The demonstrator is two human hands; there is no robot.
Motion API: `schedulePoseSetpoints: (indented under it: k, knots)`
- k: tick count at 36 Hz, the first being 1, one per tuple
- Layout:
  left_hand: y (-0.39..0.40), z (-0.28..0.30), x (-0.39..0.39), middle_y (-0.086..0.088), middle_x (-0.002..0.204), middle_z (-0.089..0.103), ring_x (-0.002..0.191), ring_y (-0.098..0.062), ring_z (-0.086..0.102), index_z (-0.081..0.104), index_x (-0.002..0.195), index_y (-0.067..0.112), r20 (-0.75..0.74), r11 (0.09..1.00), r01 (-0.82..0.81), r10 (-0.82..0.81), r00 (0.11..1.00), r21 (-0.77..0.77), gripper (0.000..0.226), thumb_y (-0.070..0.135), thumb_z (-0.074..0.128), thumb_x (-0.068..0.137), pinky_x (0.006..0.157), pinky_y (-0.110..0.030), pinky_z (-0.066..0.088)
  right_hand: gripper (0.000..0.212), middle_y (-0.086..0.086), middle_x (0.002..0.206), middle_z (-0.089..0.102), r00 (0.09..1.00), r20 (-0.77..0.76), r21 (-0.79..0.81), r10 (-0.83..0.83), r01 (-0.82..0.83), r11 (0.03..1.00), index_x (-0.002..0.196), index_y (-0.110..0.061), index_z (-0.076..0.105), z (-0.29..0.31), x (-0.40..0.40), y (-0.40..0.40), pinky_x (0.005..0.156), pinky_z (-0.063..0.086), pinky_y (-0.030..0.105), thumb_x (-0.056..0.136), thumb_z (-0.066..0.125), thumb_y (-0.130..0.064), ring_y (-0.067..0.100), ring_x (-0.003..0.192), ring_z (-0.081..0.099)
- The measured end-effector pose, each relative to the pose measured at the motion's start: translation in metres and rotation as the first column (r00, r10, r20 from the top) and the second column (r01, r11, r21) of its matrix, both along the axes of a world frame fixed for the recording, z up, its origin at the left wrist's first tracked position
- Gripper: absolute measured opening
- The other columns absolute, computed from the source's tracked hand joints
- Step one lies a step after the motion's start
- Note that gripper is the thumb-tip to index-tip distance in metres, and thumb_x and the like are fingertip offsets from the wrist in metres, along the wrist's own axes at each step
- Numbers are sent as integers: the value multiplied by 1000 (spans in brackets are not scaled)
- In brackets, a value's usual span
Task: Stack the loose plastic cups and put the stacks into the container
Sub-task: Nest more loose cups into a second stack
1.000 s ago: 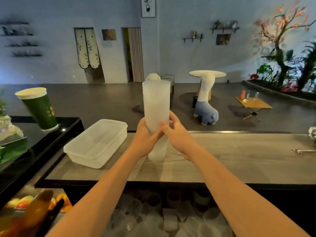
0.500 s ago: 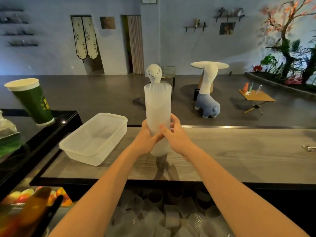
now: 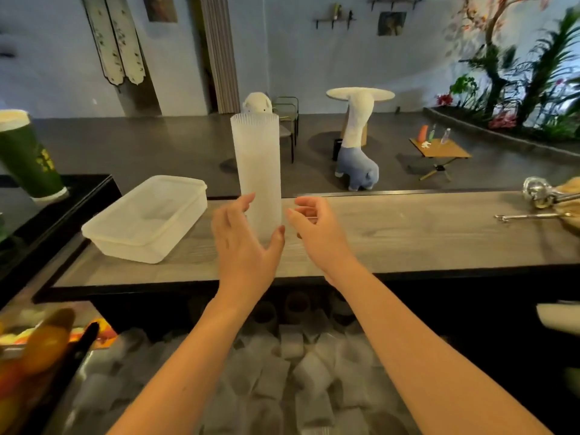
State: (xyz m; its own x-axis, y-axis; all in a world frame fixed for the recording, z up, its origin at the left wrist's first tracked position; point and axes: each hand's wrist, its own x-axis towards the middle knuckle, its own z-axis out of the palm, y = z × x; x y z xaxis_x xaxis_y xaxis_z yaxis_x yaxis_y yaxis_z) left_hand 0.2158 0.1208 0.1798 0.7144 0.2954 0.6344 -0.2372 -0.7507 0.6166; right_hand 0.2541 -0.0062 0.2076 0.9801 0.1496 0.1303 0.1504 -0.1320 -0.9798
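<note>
Grey wood-grain counter (image 3: 408,237) runs across the middle of the view, with a dark floor and a pale blue wall far behind it. A tall stack of ribbed translucent cups (image 3: 256,171) stands upright on the counter near its middle, its top rim well above the hands. The left hand (image 3: 243,243) is on the near-left side of the stack, fingers spread and loosely curved; its fingertips and thumb lie close against the lower part of the stack, but whether they touch it cannot be told. It does not close around the cups. The right hand (image 3: 317,232) is to the right of the stack, apart from it, with a clear gap between its curled fingers and the cups; it is open and holds nothing.

An empty clear plastic container (image 3: 147,218) sits on the counter to the left of the stack, near the left hand but not touching it. Farther left, on a black ledge, stands a green paper cup (image 3: 29,158). At the far right end of the counter lie some metal utensils (image 3: 539,199). Below the counter's near edge, between and under the forearms, a bin holds many loose plastic cups (image 3: 282,372), jumbled and lying at all angles.
</note>
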Motion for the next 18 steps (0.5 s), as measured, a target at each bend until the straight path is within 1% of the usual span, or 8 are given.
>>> schedulePoseSetpoints:
  k: [2, 4, 7, 9, 11, 12, 14, 18]
  knots:
    - [-11, -11, -19, 12, 125, 28, 113, -10, 42, 34, 134, 24, -37, 995, 82, -84, 996, -53, 64, 28, 74, 84, 96, -21, 43, 15, -5, 107, 64, 1000, -3, -10, 8, -8, 1000, 113, -23, 59, -6, -15, -10, 78, 50, 23, 99, 61, -29, 12, 99, 63]
    - [-24, -28, -38, 10, 123, 32, 104, -2, 44, 36, 132, 28, -119, 979, 159, -174, 978, -129, 57, 27, 71, 87, 89, -13, 42, 7, -1, 104, 66, 1000, -23, -13, 10, -11, 1000, 105, -23, 61, -17, -30, -22, 76, 51, 26, 99, 61, -27, 15, 95, 65]
    - [-43, -63, -66, 5, 120, 41, 99, 1, 47, 40, 128, 29, -256, 955, 206, -259, 931, -215, 48, 29, 69, 89, 83, -18, 46, 8, 2, 100, 68, 996, -93, -18, -9, 7, 1000, 101, -21, 62, -42, -53, -39, 79, 56, 33, 97, 62, -28, 11, 85, 66]
    - [-53, -92, -83, 4, 120, 42, 97, -2, 50, 46, 128, 23, -365, 957, 209, -271, 891, -202, 46, 30, 69, 89, 86, -28, 49, 10, 3, 99, 69, 990, -138, -29, -23, 20, 999, 99, -20, 63, -63, -71, -50, 82, 56, 37, 96, 66, -29, 13, 83, 67]
    - [-61, -123, -100, 2, 121, 40, 104, -13, 51, 49, 128, 18, -487, 968, 208, -252, 836, -143, 47, 30, 69, 88, 92, -36, 49, 15, 5, 100, 70, 982, -184, -72, -36, 23, 997, 100, -21, 64, -88, -90, -60, 84, 56, 39, 93, 69, -33, 20, 90, 68]
    - [-65, -139, -108, 0, 122, 39, 109, -20, 49, 49, 128, 17, -541, 974, 208, -221, 812, -86, 49, 31, 70, 87, 94, -39, 48, 17, 6, 101, 69, 977, -210, -96, -41, 21, 995, 101, -21, 64, -100, -100, -65, 85, 56, 40, 92, 71, -34, 23, 93, 68]
    - [-73, -167, -124, -7, 125, 38, 115, -30, 41, 48, 129, 14, -642, 973, 216, -117, 758, 79, 56, 40, 70, 84, 97, -42, 44, 19, 9, 102, 69, 962, -267, -130, -66, 32, 991, 100, -21, 64, -126, -117, -76, 84, 56, 43, 91, 72, -35, 25, 91, 68]
    - [-84, -204, -150, -10, 135, 40, 122, -31, 36, 41, 139, 18, -747, 917, 282, 24, 665, 281, 78, 61, 66, 79, 101, -39, 36, 19, 12, 99, 68, 933, -344, -157, -106, 54, 986, 102, -19, 63, -162, -141, -95, 82, 55, 39, 92, 71, -33, 22, 89, 65]
